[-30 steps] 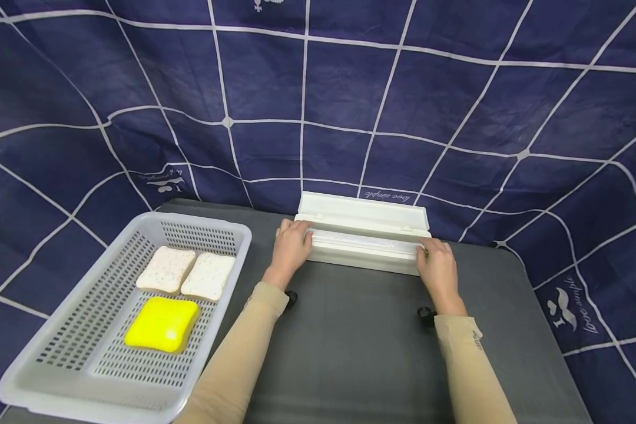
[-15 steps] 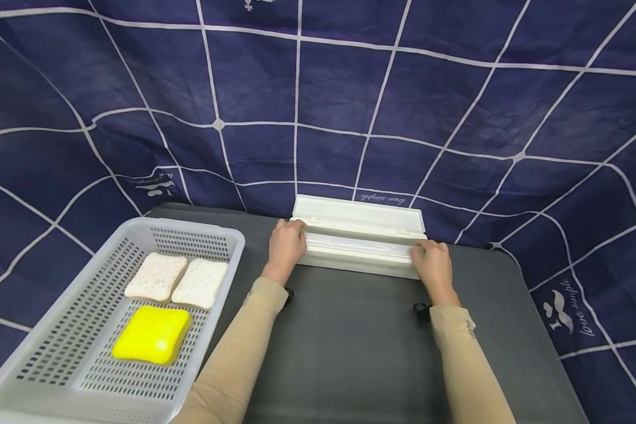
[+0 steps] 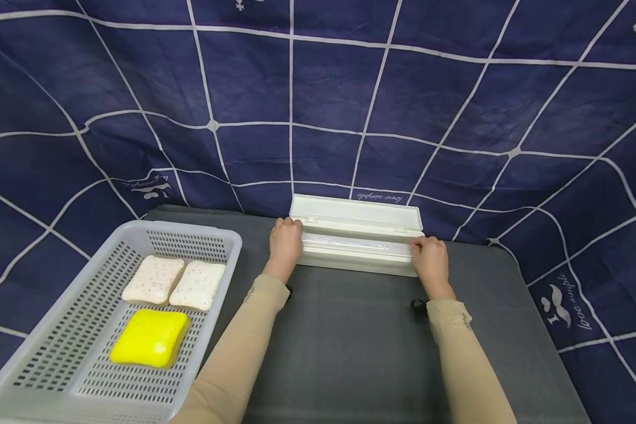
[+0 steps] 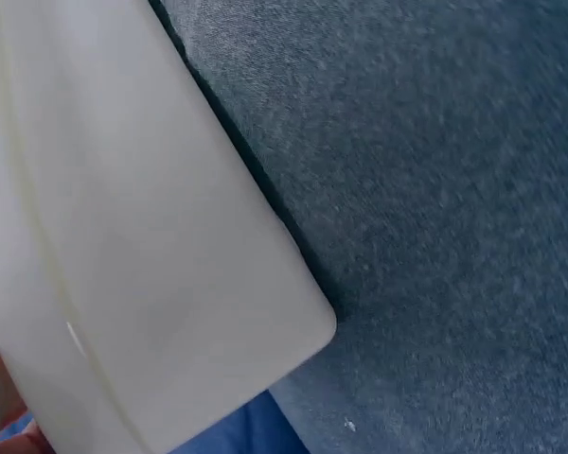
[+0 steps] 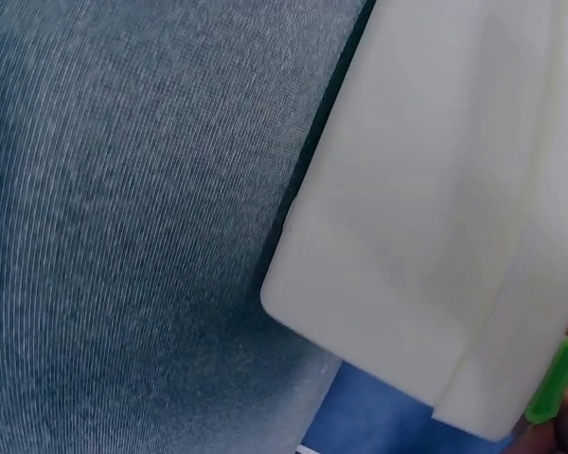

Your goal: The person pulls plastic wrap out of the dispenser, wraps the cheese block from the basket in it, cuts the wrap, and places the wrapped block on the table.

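While the white box (image 3: 356,262) sits open at the table's (image 3: 344,341) back, its film roll (image 3: 355,242) showing, the left hand (image 3: 285,242) and right hand (image 3: 431,263) grip its ends, fingers curled. A green piece (image 5: 555,380) shows by the right hand. Off to the left, a basket (image 3: 82,321) holds a yellow slab (image 3: 149,337) and two pale slabs (image 3: 152,280).

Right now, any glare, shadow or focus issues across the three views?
Head: small glare spot on the glossy yellow bread-shaped block, shiny streaks on the clear plastic film. Left wrist: dark shadow line beside the long white plastic box. Right wrist: similar shadow; dark-grey fabric weave resolves.
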A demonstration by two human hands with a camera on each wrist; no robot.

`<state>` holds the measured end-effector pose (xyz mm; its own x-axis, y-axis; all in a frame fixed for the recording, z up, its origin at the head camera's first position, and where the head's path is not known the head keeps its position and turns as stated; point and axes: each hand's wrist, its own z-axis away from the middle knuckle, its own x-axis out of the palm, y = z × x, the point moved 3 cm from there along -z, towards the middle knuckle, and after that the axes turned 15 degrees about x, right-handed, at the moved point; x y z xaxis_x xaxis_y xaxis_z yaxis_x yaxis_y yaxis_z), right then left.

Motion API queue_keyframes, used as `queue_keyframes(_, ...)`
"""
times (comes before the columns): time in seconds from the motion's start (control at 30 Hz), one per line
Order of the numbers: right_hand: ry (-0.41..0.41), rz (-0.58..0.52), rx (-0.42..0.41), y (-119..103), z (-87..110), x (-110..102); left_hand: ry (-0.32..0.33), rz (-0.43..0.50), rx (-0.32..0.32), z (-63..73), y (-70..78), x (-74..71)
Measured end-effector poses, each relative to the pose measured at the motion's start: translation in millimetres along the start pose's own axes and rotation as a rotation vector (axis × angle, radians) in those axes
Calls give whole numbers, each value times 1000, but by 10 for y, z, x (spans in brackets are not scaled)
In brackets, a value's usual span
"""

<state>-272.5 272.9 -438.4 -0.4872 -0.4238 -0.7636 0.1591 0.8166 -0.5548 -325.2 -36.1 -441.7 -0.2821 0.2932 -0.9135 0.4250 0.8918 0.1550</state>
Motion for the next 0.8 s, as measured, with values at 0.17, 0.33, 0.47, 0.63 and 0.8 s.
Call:
queue_keyframes(0.17,4,-70,65,48,-8,-12,-60,1,14,-20,-19,11)
queue_keyframes(0.33,-50,-68,142,70,-31,0,-73,122,-95,-19,-50,3)
queue_keyframes(0.47,-93,-50,187,62,-27,3,-14,198,-156,4,-72,0)
queue_keyframes(0.63,-93,-63,200,75,-27,16,-18,142,-118,-7,-77,9)
queue_keyframes(0.8,-59,-93,193,87,-25,18,-7,99,-55,-10,-93,26)
